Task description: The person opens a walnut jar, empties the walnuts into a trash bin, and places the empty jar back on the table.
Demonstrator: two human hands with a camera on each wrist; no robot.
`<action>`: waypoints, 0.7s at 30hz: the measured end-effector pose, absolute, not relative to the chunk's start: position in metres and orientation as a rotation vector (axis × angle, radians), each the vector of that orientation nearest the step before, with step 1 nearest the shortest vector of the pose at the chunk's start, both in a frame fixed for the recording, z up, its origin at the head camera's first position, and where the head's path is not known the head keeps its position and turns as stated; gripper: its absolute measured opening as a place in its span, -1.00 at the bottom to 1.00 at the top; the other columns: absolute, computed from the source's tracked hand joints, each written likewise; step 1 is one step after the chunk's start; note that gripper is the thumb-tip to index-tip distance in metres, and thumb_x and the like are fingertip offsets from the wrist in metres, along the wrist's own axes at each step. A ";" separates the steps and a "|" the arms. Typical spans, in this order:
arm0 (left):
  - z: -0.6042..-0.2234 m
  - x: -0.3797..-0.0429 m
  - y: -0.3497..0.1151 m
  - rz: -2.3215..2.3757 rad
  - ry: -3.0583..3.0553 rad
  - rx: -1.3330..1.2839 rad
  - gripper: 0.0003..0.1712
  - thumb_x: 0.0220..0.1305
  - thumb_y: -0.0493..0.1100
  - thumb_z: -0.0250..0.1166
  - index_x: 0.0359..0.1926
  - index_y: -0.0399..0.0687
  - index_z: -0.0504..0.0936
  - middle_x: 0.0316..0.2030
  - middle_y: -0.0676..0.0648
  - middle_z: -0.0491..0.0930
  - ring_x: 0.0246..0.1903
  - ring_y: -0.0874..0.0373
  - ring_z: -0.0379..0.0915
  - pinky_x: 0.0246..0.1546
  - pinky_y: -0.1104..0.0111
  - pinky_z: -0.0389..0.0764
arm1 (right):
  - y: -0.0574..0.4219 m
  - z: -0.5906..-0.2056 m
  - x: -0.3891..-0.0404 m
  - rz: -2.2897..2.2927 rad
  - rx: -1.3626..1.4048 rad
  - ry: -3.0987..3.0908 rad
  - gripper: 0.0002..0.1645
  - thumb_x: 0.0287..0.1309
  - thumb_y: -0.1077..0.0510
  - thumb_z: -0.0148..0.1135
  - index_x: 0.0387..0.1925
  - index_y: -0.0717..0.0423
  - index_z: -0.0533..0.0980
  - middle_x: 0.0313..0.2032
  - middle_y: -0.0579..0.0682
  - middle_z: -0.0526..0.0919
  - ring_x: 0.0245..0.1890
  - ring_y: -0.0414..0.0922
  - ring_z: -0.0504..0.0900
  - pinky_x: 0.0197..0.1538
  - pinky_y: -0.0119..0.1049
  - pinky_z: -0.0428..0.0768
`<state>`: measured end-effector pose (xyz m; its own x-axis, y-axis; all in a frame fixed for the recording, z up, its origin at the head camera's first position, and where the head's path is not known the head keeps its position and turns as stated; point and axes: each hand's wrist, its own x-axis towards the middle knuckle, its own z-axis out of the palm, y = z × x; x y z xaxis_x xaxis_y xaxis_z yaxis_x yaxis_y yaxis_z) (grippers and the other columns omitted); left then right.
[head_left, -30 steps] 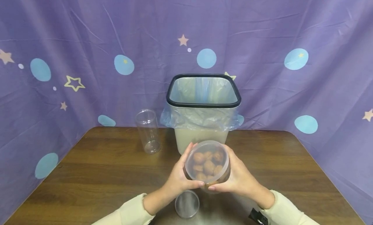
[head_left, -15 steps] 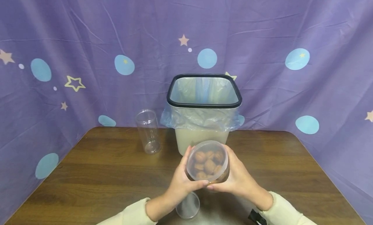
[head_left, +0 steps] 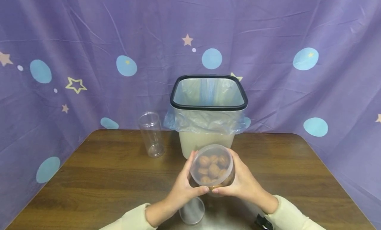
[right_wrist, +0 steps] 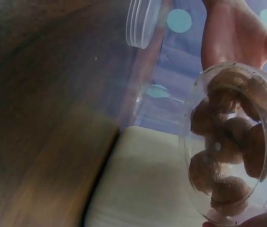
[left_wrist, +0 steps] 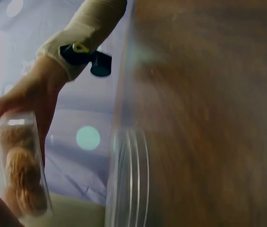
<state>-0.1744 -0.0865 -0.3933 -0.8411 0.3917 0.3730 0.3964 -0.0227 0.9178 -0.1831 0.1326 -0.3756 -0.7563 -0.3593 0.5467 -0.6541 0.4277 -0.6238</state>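
Both hands hold a clear round plastic container [head_left: 212, 165] of walnuts [right_wrist: 230, 146] above the table, in front of the bin. A frosted, translucent top covers it in the head view, tilted toward the camera. My left hand [head_left: 184, 185] grips its left side and my right hand [head_left: 244, 180] its right side, with the thumbs along the near edge. The other fingers are mostly hidden behind the container. Below the left hand, a clear round lid-like piece [head_left: 191, 210] lies on the table; its ridged edge shows in both wrist views.
A cream bin [head_left: 205, 139] with a black rim and bluish plastic liner stands at the back middle of the wooden table [head_left: 98, 177]. Left of it is a tall clear jar [head_left: 151, 135]. Behind hangs a purple curtain [head_left: 154, 31]. A black object [head_left: 263, 222] is near the right sleeve.
Very little differs. Since half a second ago, the left thumb has drawn slightly away from the right one and the container's tilt has shifted a touch.
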 end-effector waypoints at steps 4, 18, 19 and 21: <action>-0.396 -0.182 -0.097 -2.050 -2.147 -1.043 0.26 0.03 0.16 0.40 0.45 -0.27 -0.22 0.44 -0.23 -0.06 0.41 -0.16 -0.17 0.34 -0.02 -0.10 | 0.137 -0.378 -0.183 1.291 0.872 -2.360 0.35 -0.48 -0.11 0.64 0.36 0.07 0.08 0.19 0.06 0.40 0.08 -0.03 0.46 0.09 -0.05 0.47; -0.403 -0.227 -0.115 -1.955 -1.944 -1.510 0.30 -0.02 0.32 0.33 0.43 -0.36 -0.16 0.36 -0.46 -0.02 0.39 0.11 -0.01 0.36 0.36 0.08 | 0.142 -0.378 -0.184 1.295 0.942 -2.358 0.38 -0.52 -0.09 0.64 0.37 0.08 0.07 0.20 0.08 0.40 0.08 -0.01 0.47 0.10 -0.10 0.47; -0.402 -0.229 -0.116 -1.962 -1.947 -1.536 0.32 -0.04 0.33 0.34 0.43 -0.34 -0.17 0.37 -0.45 -0.03 0.40 0.10 -0.02 0.36 0.36 0.07 | 0.142 -0.378 -0.184 1.292 0.952 -2.359 0.38 -0.53 -0.09 0.64 0.37 0.08 0.08 0.20 0.08 0.41 0.08 -0.02 0.47 0.10 -0.10 0.47; -0.401 -0.232 -0.116 -1.958 -1.972 -1.584 0.35 -0.09 0.36 0.34 0.44 -0.30 -0.18 0.39 -0.41 -0.05 0.40 0.09 -0.04 0.36 0.34 0.07 | 0.142 -0.377 -0.184 1.304 0.976 -2.364 0.37 -0.53 -0.11 0.64 0.37 0.08 0.09 0.21 0.06 0.40 0.09 -0.04 0.46 0.11 -0.12 0.46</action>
